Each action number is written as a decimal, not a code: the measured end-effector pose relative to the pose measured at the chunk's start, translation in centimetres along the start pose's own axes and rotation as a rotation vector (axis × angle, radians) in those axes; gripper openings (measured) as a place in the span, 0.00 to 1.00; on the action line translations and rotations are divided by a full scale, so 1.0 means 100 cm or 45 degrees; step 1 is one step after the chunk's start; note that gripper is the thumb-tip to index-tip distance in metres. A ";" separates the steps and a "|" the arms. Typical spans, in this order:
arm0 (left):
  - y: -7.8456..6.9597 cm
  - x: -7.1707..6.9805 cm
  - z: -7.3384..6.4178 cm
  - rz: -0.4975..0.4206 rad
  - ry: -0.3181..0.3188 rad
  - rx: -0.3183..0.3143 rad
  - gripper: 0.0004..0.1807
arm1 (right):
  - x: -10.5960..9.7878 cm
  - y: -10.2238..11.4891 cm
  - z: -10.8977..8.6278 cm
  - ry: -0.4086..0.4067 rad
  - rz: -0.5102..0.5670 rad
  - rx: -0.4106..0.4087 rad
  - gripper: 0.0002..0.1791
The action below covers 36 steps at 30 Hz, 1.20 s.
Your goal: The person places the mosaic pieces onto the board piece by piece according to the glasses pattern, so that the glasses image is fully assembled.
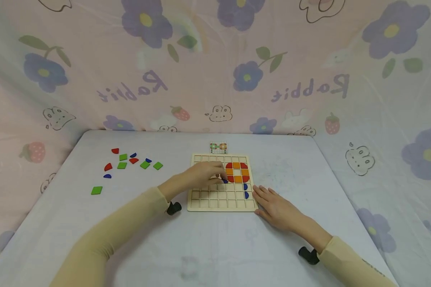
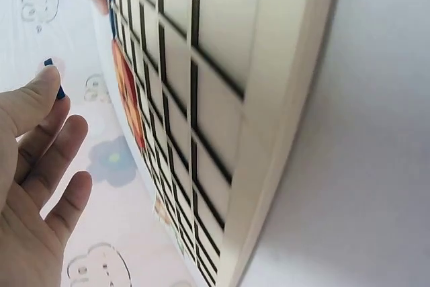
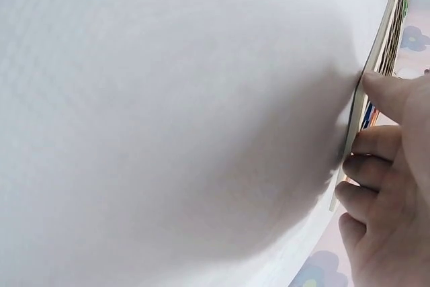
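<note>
My left hand (image 1: 205, 174) pinches a small blue half-round piece (image 1: 225, 181) between thumb and finger, over the wooden grid board (image 1: 215, 209). In the left wrist view the piece (image 2: 61, 92) shows edge-on at the fingertips, apart from the board. Along the board's right edge rests my right hand (image 1: 277, 209), its fingers extended and touching the rim. Red and orange pieces (image 1: 236, 165) form a ring in the board's upper right. Two blue half-round pieces (image 1: 246, 195) sit in the right column below it. Part of the grid is hidden under my left hand.
Loose green squares (image 1: 96, 190), red pieces (image 1: 108, 167) and blue pieces (image 1: 107, 176) lie scattered on the left of the white table (image 1: 215, 247). A small pattern card (image 1: 218, 147) lies just behind the board. A printed cloth (image 1: 201, 71) hangs behind the table.
</note>
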<state>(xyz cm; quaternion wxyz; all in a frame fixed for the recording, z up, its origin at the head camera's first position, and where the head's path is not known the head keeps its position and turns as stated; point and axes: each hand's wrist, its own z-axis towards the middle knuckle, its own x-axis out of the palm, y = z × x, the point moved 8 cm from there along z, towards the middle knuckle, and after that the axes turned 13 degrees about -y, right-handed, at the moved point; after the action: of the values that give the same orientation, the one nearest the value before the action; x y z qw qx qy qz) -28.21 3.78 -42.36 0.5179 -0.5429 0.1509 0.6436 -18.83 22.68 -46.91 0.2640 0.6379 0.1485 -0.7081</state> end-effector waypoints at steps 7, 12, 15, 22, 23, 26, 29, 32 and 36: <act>-0.021 0.021 0.006 -0.009 0.093 0.098 0.08 | 0.000 -0.001 0.000 -0.008 0.012 -0.012 0.35; -0.033 0.037 0.011 0.009 0.181 0.143 0.07 | 0.000 -0.001 0.001 -0.005 0.012 -0.016 0.34; -0.040 0.045 0.014 0.038 0.231 0.171 0.08 | 0.000 -0.001 0.001 0.002 0.017 -0.015 0.34; -0.052 0.062 0.021 0.103 0.323 0.192 0.11 | 0.000 -0.001 -0.001 0.003 0.042 -0.010 0.35; -0.053 0.064 0.021 0.109 0.327 0.203 0.11 | 0.000 -0.001 -0.001 -0.001 0.043 -0.012 0.35; -0.057 0.069 0.022 0.135 0.325 0.245 0.10 | 0.001 -0.001 -0.001 -0.010 0.037 -0.019 0.35; -0.059 0.073 0.021 0.154 0.315 0.275 0.11 | 0.001 -0.002 -0.001 -0.017 0.032 -0.025 0.35; -0.060 0.074 0.021 0.158 0.307 0.277 0.12 | 0.001 -0.002 -0.001 -0.020 0.034 -0.027 0.35; -0.057 0.076 0.021 0.147 0.320 0.249 0.14 | 0.001 -0.002 -0.001 -0.020 0.033 -0.030 0.35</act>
<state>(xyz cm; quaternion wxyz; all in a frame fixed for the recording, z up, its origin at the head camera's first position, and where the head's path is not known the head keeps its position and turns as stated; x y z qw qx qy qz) -23.67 11.52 -46.03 0.5075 -0.5566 0.3074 0.5815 -18.84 22.90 -47.05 0.2818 0.6311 0.1463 -0.7078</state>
